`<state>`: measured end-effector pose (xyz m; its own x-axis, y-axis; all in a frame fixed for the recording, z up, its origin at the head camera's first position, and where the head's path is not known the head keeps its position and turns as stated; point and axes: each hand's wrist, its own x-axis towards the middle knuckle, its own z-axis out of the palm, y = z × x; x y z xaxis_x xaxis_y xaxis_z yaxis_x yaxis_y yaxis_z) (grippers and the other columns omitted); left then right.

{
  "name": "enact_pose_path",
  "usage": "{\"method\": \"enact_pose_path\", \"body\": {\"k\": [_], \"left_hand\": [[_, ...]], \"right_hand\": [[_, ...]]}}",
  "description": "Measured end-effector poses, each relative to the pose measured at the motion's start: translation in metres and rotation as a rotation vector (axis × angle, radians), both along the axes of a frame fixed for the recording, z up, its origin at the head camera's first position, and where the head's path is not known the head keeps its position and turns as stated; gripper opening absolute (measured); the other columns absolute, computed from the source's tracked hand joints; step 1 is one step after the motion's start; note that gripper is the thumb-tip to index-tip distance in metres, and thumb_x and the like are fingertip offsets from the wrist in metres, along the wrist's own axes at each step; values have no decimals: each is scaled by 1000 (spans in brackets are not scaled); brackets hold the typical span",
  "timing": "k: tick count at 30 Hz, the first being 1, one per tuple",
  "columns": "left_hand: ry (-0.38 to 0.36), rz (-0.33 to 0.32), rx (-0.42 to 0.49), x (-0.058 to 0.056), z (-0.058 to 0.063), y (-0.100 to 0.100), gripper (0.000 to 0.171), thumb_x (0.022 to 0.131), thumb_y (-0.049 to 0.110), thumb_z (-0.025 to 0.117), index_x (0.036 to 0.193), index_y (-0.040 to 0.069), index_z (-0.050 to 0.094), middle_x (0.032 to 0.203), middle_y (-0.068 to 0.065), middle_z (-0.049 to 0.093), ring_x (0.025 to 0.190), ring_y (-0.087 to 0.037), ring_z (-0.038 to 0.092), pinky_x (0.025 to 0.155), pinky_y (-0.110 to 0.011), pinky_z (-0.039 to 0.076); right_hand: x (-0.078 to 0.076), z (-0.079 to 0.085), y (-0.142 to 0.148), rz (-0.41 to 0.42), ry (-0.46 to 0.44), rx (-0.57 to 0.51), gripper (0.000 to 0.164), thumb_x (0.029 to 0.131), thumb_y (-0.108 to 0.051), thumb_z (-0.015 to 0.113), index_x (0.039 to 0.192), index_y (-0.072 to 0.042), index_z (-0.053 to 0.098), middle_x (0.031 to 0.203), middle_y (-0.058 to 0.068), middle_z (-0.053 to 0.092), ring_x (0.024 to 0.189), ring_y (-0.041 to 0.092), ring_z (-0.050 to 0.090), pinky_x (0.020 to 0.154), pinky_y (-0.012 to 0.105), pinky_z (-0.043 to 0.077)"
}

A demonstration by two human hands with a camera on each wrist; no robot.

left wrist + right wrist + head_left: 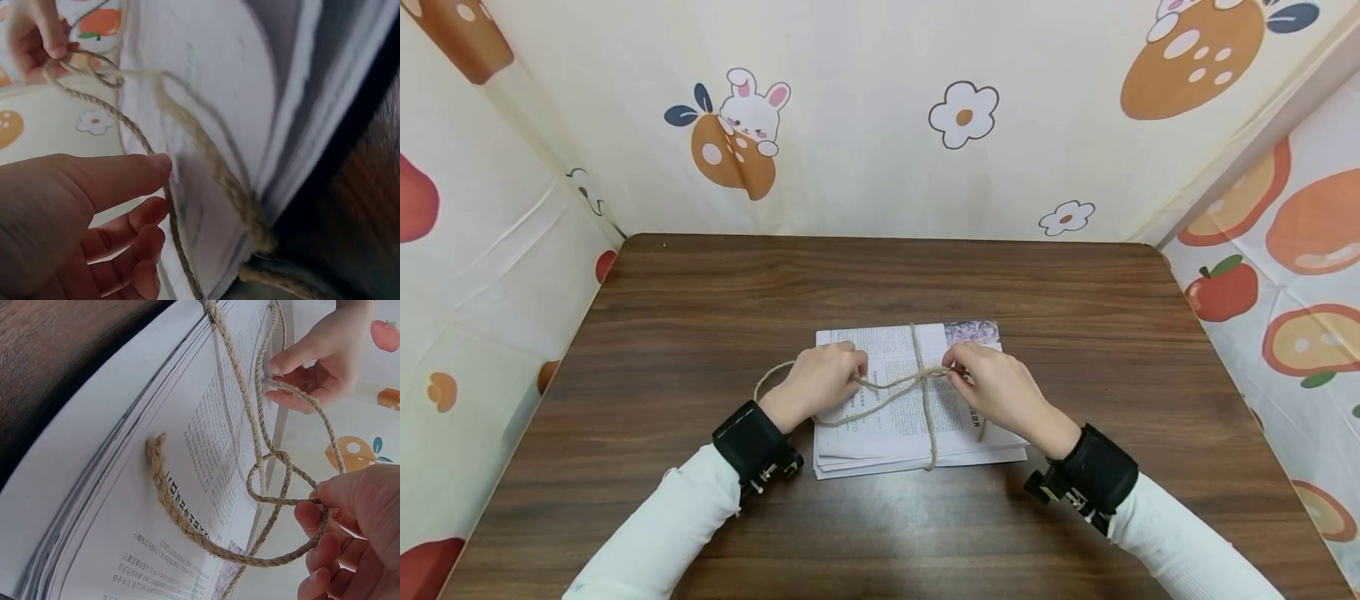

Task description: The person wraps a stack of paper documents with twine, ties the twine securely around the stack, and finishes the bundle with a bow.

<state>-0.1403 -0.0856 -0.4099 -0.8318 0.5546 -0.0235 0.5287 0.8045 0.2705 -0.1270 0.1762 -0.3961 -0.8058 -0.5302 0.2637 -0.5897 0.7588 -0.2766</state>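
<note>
A stack of printed newspaper sheets (880,446) lies on the table, with twine (928,425) running over it from back to front and more strands going sideways. At the stack's left side, my left hand (827,377) pinches a strand between thumb and fingers. Over the right part, my right hand (1000,387) pinches the twine where a small loop (251,481) crosses the other strands. From the right fingers a frayed tail of twine (206,542) curves back over the paper. A further strand bows out to the left past the left hand.
The brown wood-grain table (730,292) reaches back to a cream wall covering (865,125) with cartoon prints. Fruit-printed sheets hang at the left and right sides. Black straps with small cameras (1086,475) circle both wrists.
</note>
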Motion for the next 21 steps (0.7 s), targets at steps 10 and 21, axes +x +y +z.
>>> {"method": "enact_pose_path", "body": {"k": [10, 21], "left_hand": [[99, 18, -63, -23, 20, 1, 11, 84, 10, 61, 74, 14, 58, 69, 1, 54, 53, -12, 47, 44, -26, 35], [322, 1, 6, -55, 85, 25, 3, 86, 12, 60, 83, 12, 60, 78, -2, 59, 62, -18, 55, 47, -29, 43]], "right_hand": [[2, -2, 1, 14, 7, -8, 7, 84, -12, 64, 89, -16, 61, 79, -7, 60, 64, 4, 53, 52, 22, 41], [4, -3, 2, 18, 8, -9, 8, 83, -10, 63, 89, -16, 61, 78, -7, 59, 62, 4, 50, 51, 22, 40]]}}
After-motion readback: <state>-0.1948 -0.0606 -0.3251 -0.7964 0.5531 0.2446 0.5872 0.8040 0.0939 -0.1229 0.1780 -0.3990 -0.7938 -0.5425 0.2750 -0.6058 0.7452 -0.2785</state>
